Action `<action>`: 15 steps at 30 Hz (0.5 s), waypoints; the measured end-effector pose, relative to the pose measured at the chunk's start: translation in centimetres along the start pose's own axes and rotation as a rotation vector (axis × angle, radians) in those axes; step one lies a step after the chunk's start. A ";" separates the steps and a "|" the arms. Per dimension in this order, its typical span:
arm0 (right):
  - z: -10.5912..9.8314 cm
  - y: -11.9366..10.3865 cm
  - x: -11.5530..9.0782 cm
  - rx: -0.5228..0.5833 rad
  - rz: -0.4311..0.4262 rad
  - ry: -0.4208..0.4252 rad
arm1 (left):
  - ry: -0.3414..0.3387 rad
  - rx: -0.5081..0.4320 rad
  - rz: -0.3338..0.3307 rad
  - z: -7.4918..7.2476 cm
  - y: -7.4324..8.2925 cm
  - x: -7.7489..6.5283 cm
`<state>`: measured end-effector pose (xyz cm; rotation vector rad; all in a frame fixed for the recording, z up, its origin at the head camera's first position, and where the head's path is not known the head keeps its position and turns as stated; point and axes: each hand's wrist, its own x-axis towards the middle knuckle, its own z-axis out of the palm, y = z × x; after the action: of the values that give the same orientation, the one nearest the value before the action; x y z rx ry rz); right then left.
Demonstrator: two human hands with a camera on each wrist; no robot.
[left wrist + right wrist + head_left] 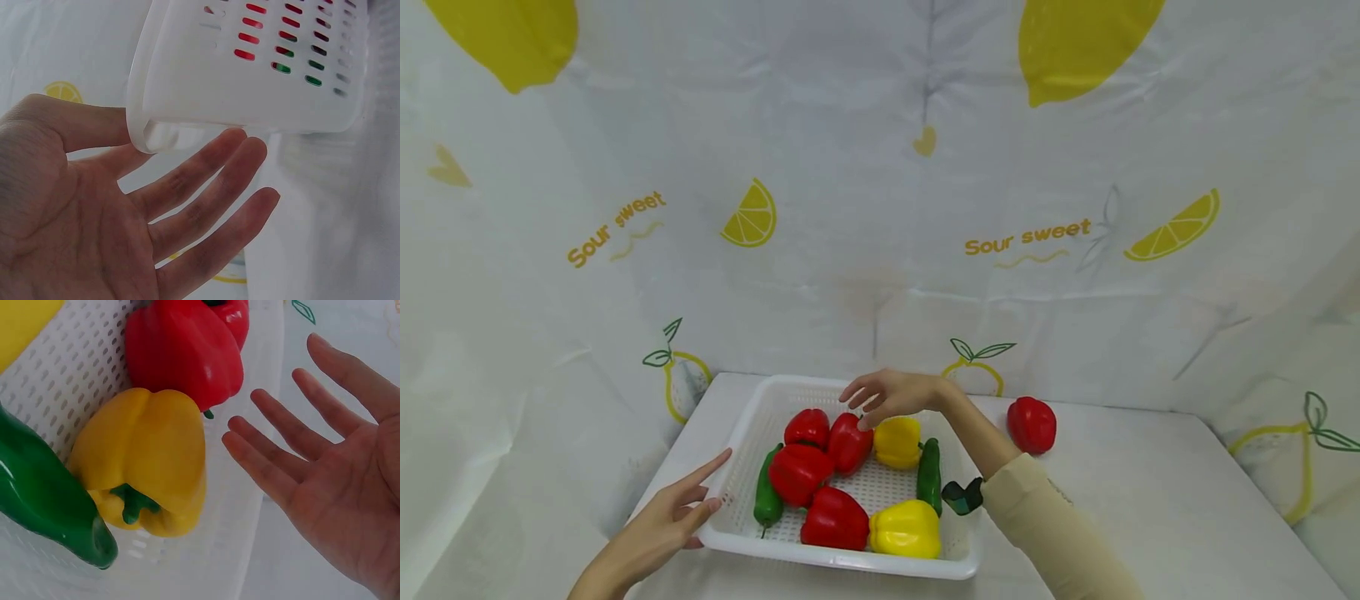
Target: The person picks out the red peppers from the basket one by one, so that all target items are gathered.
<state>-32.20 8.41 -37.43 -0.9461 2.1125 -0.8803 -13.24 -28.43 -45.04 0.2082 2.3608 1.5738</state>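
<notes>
A white plastic basket (850,565) holds red bell peppers (835,518), two yellow bell peppers (906,529) and two long green peppers (929,477). My left hand (662,521) is at the basket's left side, thumb and forefinger against the rim. In the left wrist view its other fingers (212,200) extend loosely beside the perforated wall. Over the basket's far side hovers my right hand (898,393), with nothing in it. The right wrist view shows its fingers spread, apart from the nearby yellow pepper (147,456) and red pepper (187,356).
One more red bell pepper (1032,425) lies on the white table (1120,500) to the right of the basket. Behind the table hangs a white cloth (850,275) printed with lemons. A small dark object (962,497) shows by my right sleeve.
</notes>
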 end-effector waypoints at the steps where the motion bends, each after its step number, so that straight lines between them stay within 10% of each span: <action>1: 0.2 0.1 0.2 0.012 0.017 -0.006 | 0.000 -0.001 0.001 0.0 0.0 0.0; 15: 1.7 1.4 2.1 -0.008 0.114 -0.023 | 0.001 0.007 0.015 0.1 -0.1 -0.1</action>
<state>-32.52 6.98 -40.04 -0.8269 2.1288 -0.8004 -13.17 -28.44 -45.14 0.2277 2.3712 1.5734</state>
